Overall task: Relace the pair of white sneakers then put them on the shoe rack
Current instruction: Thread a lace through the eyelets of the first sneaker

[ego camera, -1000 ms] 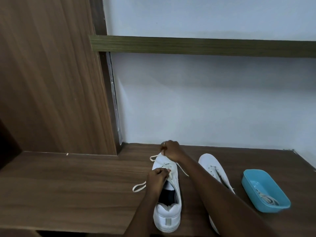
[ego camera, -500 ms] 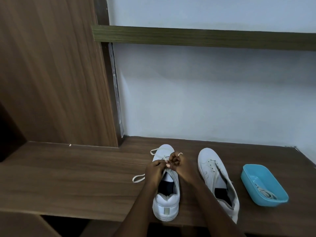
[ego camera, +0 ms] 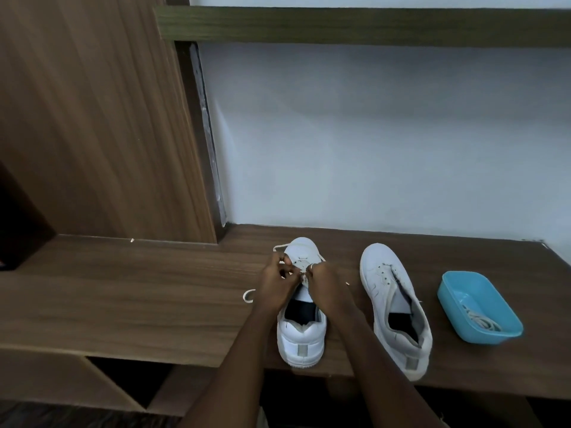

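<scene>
White lace (ego camera: 305,278) is pinched between the curled fingers of the left hand (ego camera: 276,283) and the right hand (ego camera: 326,285) over the left-side sneaker (ego camera: 301,336) on the wooden worktop (ego camera: 139,298). The unlaced sneaker (ego camera: 390,299) stands just beside it.

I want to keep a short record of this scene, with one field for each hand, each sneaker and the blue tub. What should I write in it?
left hand: pinches the lace over the eyelets of the sneaker under the hands
right hand: pinches the same lace, close beside the left hand
sneaker under the hands: upright on the wooden surface, toe toward the wall
other sneaker: beside it, apart, no lace visible in its eyelets
blue tub: right of both sneakers, holds a loose lace
</scene>
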Motion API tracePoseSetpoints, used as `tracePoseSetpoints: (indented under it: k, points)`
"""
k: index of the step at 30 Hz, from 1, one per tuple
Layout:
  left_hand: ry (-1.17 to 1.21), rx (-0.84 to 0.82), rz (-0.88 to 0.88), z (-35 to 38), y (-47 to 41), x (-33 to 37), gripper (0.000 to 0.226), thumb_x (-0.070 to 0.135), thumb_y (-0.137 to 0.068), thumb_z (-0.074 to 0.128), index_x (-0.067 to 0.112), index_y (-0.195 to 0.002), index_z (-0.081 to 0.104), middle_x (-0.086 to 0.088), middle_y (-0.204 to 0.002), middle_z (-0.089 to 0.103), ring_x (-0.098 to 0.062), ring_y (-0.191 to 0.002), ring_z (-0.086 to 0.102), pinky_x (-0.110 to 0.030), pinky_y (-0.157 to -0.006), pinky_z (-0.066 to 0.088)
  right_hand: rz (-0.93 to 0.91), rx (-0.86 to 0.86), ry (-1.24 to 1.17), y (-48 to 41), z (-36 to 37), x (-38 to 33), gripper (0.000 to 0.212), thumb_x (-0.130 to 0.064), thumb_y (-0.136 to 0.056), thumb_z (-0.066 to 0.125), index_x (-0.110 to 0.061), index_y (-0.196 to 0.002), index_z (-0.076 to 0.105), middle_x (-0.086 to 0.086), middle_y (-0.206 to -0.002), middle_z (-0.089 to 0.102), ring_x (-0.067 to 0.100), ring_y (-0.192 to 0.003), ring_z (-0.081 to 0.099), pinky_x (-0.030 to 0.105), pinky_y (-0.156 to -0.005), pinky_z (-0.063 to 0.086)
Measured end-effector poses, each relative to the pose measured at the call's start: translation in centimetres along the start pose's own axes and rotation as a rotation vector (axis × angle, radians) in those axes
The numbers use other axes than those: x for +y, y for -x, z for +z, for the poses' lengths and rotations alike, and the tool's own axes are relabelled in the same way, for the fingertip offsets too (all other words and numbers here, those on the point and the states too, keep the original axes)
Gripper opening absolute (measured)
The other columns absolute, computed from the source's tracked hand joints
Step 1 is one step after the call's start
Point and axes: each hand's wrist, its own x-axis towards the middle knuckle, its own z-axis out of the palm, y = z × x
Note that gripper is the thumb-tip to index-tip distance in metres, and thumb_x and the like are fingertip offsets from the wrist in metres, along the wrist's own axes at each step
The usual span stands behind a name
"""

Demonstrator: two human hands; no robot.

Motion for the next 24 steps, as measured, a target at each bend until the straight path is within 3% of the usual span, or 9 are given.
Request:
tracePoseSetpoints:
  k: [4, 6, 8, 10, 13, 15, 17, 19, 24]
  points:
    - [-0.145, -0.017, 0.095, -0.1, 0.2, -0.2, 0.031, -0.001, -0.078, 0.065, 0.027, -0.071, 0.055, 0.014, -0.068, 0.06, 0.006, -0.06, 0.053, -0.014, -0.063, 0.039, 0.055, -0.004, -0.081, -0.2, 0.2, -0.3, 0.018, 0.001, -0.089, 0.042, -0.007, -0.088, 0.059, 0.017, -0.099, 0.063, 0.03, -0.094, 0.057, 0.031, -0.07, 0.034]
    - [-0.196, -0.046, 0.117, -0.3, 0.6, 0.1, 0.02, 0.002, -0.08, 0.065, 0.021, -0.076, 0.066, 0.01, -0.072, 0.065, 0.003, -0.061, 0.054, -0.013, -0.064, 0.039, 0.15, -0.063, -0.376, -0.7, 0.7, 0.4, 0.022, 0.001, -0.09, 0.043, -0.005, -0.081, 0.063, 0.012, -0.084, 0.062, 0.022, -0.081, 0.053, 0.027, -0.066, 0.031]
    - [-0.237, -0.041, 0.119, -0.6, 0.8, 0.4, 0.011, 0.008, -0.082, 0.066, 0.014, -0.085, 0.073, 0.003, -0.079, 0.069, -0.003, -0.063, 0.053, -0.015, -0.064, 0.039, 0.238, -0.142, -0.662, -0.8, 1.0, 0.9, 0.031, 0.001, -0.092, 0.041, -0.013, -0.067, 0.054, 0.004, -0.071, 0.053, 0.015, -0.073, 0.046, 0.028, -0.068, 0.034]
    - [-0.285, -0.033, 0.118, -0.9, 0.8, 0.3, 0.011, 0.016, -0.081, 0.069, 0.015, -0.09, 0.075, 0.0, -0.083, 0.07, -0.008, -0.069, 0.055, -0.018, -0.065, 0.038, 0.285, -0.172, -0.787, -0.7, 1.3, 1.2, 0.034, 0.001, -0.094, 0.037, -0.014, -0.065, 0.047, 0.003, -0.069, 0.047, 0.013, -0.07, 0.042, 0.031, -0.07, 0.036]
    - [-0.297, -0.075, 0.153, -0.9, 0.7, 0.3, 0.018, 0.021, -0.073, 0.078, 0.014, -0.09, 0.075, 0.006, -0.096, 0.069, -0.006, -0.087, 0.059, -0.01, -0.072, 0.038, 0.348, -0.171, -0.941, -0.7, 1.5, 1.1, 0.038, 0.004, -0.094, 0.033, -0.013, -0.063, 0.043, 0.001, -0.065, 0.043, 0.01, -0.064, 0.039, 0.027, -0.064, 0.035]
    - [-0.343, -0.072, 0.153, -0.7, 0.5, 0.3, 0.02, 0.022, -0.07, 0.081, 0.013, -0.088, 0.076, 0.009, -0.103, 0.067, -0.005, -0.094, 0.059, -0.017, -0.081, 0.043, 0.339, -0.167, -0.974, -0.7, 1.5, 0.9, 0.039, 0.004, -0.096, 0.034, -0.012, -0.063, 0.045, 0.001, -0.065, 0.045, 0.009, -0.061, 0.041, 0.024, -0.062, 0.037]
    - [-0.398, -0.026, 0.168, -0.5, 0.5, 0.3, 0.01, 0.021, -0.074, 0.077, 0.013, -0.081, 0.077, 0.008, -0.103, 0.066, -0.006, -0.091, 0.059, -0.024, -0.077, 0.043, 0.315, -0.146, -0.926, -0.5, 1.5, 0.9, 0.041, 0.004, -0.097, 0.035, -0.014, -0.061, 0.045, -0.001, -0.064, 0.047, 0.007, -0.061, 0.043, 0.021, -0.063, 0.039]
    - [-0.396, -0.005, 0.189, -0.2, 0.8, 0.4, 0.011, 0.023, -0.074, 0.074, 0.011, -0.074, 0.073, 0.009, -0.099, 0.062, -0.009, -0.089, 0.057, -0.024, -0.073, 0.039, 0.304, -0.124, -0.921, -0.3, 1.5, 0.9, 0.042, 0.005, -0.096, 0.036, -0.015, -0.06, 0.043, -0.002, -0.063, 0.045, 0.006, -0.062, 0.042, 0.02, -0.063, 0.038]
    - [-0.406, 0.001, 0.126, 0.1, 1.3, 1.6, 0.018, 0.034, -0.074, 0.065, 0.021, -0.066, 0.055, 0.01, -0.089, 0.052, -0.015, -0.088, 0.054, -0.033, -0.082, 0.037, 0.347, -0.128, -0.999, -0.3, 1.8, 1.0, 0.039, 0.01, -0.092, 0.031, -0.014, -0.063, 0.042, 0.005, -0.068, 0.046, 0.012, -0.067, 0.045, 0.023, -0.065, 0.042]
